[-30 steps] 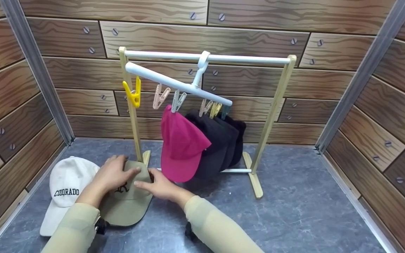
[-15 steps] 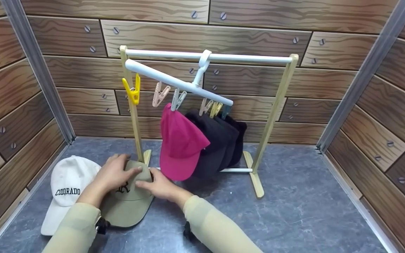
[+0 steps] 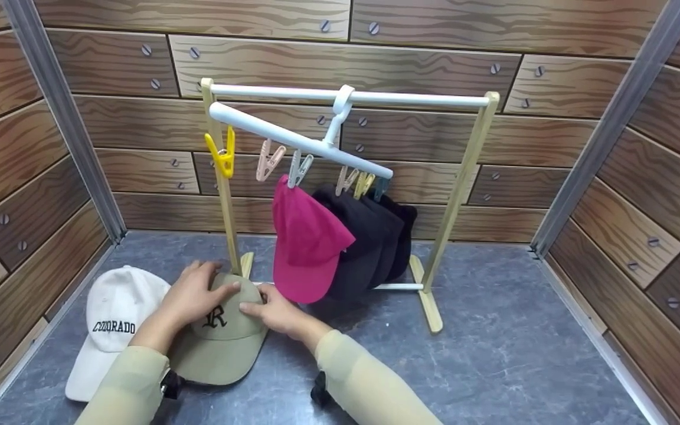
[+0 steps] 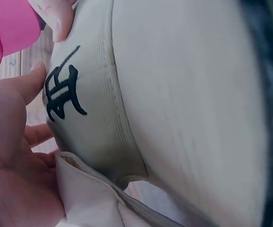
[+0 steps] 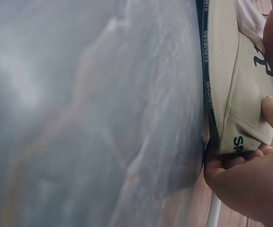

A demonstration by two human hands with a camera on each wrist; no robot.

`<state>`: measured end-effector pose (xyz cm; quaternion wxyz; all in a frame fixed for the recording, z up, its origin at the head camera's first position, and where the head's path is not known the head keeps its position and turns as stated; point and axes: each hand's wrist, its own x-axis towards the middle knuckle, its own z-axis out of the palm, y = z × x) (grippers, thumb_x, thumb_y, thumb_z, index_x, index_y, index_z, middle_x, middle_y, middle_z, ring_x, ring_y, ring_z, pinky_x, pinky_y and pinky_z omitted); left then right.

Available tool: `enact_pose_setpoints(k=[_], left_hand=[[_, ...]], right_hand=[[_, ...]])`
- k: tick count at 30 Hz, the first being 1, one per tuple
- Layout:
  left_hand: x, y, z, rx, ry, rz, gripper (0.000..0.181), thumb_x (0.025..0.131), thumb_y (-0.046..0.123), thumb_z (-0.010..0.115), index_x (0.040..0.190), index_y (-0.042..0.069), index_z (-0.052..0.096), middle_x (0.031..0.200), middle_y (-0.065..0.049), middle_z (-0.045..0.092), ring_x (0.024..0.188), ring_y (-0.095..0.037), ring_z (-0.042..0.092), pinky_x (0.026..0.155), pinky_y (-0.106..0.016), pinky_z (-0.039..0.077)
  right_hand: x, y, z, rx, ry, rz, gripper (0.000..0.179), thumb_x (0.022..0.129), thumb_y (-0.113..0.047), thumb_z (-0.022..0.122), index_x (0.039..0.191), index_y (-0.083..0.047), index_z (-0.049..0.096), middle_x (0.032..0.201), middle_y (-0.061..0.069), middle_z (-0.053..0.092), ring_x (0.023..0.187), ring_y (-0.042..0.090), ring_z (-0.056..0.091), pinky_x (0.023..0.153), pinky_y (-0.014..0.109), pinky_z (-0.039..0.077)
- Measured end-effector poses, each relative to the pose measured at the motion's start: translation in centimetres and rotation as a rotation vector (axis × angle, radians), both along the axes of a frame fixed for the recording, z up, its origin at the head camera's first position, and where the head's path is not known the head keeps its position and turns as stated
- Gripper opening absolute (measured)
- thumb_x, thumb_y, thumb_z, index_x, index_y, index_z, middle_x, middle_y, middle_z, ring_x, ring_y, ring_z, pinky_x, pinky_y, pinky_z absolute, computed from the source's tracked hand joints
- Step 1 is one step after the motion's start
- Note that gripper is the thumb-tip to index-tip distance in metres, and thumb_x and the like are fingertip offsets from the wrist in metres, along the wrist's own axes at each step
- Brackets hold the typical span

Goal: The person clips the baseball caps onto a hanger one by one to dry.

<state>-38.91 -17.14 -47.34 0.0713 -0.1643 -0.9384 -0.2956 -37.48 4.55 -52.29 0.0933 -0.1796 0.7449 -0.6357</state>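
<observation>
An olive baseball cap (image 3: 222,357) with a dark embroidered letter faces forward at the front left, its brim low. My left hand (image 3: 189,298) grips its crown from the left, thumb over the front and fingers behind. From the other side my right hand (image 3: 281,313) pinches the crown's edge, thumb in front. Seen from the left wrist, the thumb tip lies beside the letter (image 4: 65,92). In the right wrist view, the right fingers (image 5: 216,165) curl under the cap's side, by small lettering. A white cap (image 3: 121,307) reading COLORADO lies left of the olive one, partly behind the left forearm.
Behind stands a wooden rack with a white rail (image 3: 417,99). From it hangs a tilted white hanger (image 3: 275,133) with several clips, including a yellow clip (image 3: 222,156) holding nothing. A pink cap (image 3: 307,248) and several dark caps (image 3: 363,254) hang there. Wood-patterned walls enclose the grey floor (image 3: 493,354).
Both hands have shifted slightly right with the olive cap, and more of its letter shows. The hanging caps have swayed a little to the right.
</observation>
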Motion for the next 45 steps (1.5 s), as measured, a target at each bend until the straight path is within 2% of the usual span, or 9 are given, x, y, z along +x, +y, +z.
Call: enact_pose_setpoints(k=[5, 9, 15, 19, 27, 33, 40, 45], left_hand=[[0.2, 0.0, -0.2, 0.010, -0.011, -0.004, 0.077, 0.105, 0.053, 0.074, 0.152, -0.006, 0.060, 0.149, -0.035, 0.060, 0.143, -0.056, 0.052, 0.118, -0.071, 0.042], [0.4, 0.0, -0.3, 0.015, -0.035, 0.000, 0.080, 0.106, 0.057, 0.072, 0.154, -0.005, 0.058, 0.153, -0.035, 0.058, 0.147, -0.058, 0.048, 0.121, -0.071, 0.038], [0.9, -0.1, -0.3, 0.028, -0.082, 0.028, 0.085, 0.105, 0.063, 0.069, 0.156, -0.004, 0.056, 0.153, -0.034, 0.057, 0.143, -0.056, 0.052, 0.119, -0.071, 0.040], [1.2, -0.3, -0.4, 0.077, -0.127, 0.044, 0.085, 0.105, 0.066, 0.068, 0.157, -0.001, 0.057, 0.155, -0.032, 0.057, 0.144, -0.052, 0.053, 0.120, -0.069, 0.039], [1.6, -0.5, -0.7, 0.217, -0.154, 0.029, 0.079, 0.105, 0.060, 0.072, 0.154, -0.001, 0.059, 0.150, -0.026, 0.060, 0.140, -0.046, 0.056, 0.121, -0.067, 0.039], [1.8, -0.9, -1.0, 0.315, -0.170, 0.026, 0.075, 0.106, 0.053, 0.074, 0.154, -0.002, 0.058, 0.154, -0.027, 0.059, 0.144, -0.046, 0.054, 0.124, -0.063, 0.039], [1.9, -1.2, -1.4, 0.412, -0.118, 0.029, 0.060, 0.109, 0.042, 0.074, 0.148, -0.003, 0.065, 0.140, -0.022, 0.069, 0.127, -0.036, 0.066, 0.111, -0.051, 0.051], [2.3, -1.1, -1.4, 0.480, -0.099, 0.039, 0.052, 0.110, 0.037, 0.074, 0.146, -0.001, 0.067, 0.139, -0.019, 0.071, 0.124, -0.030, 0.068, 0.103, -0.034, 0.054]], right_hand=[[0.4, 0.4, 0.0, 0.034, -0.048, -0.060, 0.033, 0.107, -0.012, 0.072, 0.135, 0.003, 0.064, 0.122, 0.011, 0.074, 0.108, 0.018, 0.069, 0.097, 0.033, 0.057], [0.5, 0.6, 0.0, 0.035, -0.079, -0.044, 0.031, 0.109, -0.014, 0.068, 0.136, 0.002, 0.062, 0.124, 0.012, 0.073, 0.113, 0.021, 0.069, 0.102, 0.036, 0.056], [0.7, 0.8, 0.0, 0.056, -0.126, -0.017, 0.031, 0.111, -0.020, 0.064, 0.136, -0.001, 0.068, 0.125, 0.009, 0.077, 0.118, 0.018, 0.069, 0.110, 0.038, 0.053], [0.8, 1.0, 0.1, 0.051, -0.130, -0.029, 0.029, 0.110, -0.020, 0.065, 0.131, -0.001, 0.071, 0.122, 0.009, 0.078, 0.114, 0.016, 0.070, 0.109, 0.037, 0.054], [0.8, 1.3, 0.0, -0.023, -0.139, -0.067, 0.027, 0.105, -0.012, 0.069, 0.130, -0.001, 0.066, 0.118, 0.007, 0.074, 0.108, 0.017, 0.069, 0.102, 0.036, 0.056], [1.0, 1.5, -0.1, -0.053, -0.166, -0.081, 0.032, 0.105, -0.015, 0.068, 0.133, -0.001, 0.068, 0.123, 0.008, 0.076, 0.116, 0.020, 0.071, 0.109, 0.039, 0.055], [1.5, 1.5, -0.1, -0.057, -0.173, -0.106, 0.038, 0.106, -0.026, 0.071, 0.135, -0.002, 0.070, 0.128, 0.008, 0.077, 0.124, 0.022, 0.070, 0.115, 0.042, 0.052], [1.7, 1.7, -0.1, -0.066, -0.166, -0.071, 0.041, 0.109, -0.029, 0.068, 0.140, -0.002, 0.069, 0.134, 0.008, 0.075, 0.130, 0.023, 0.067, 0.119, 0.043, 0.048]])
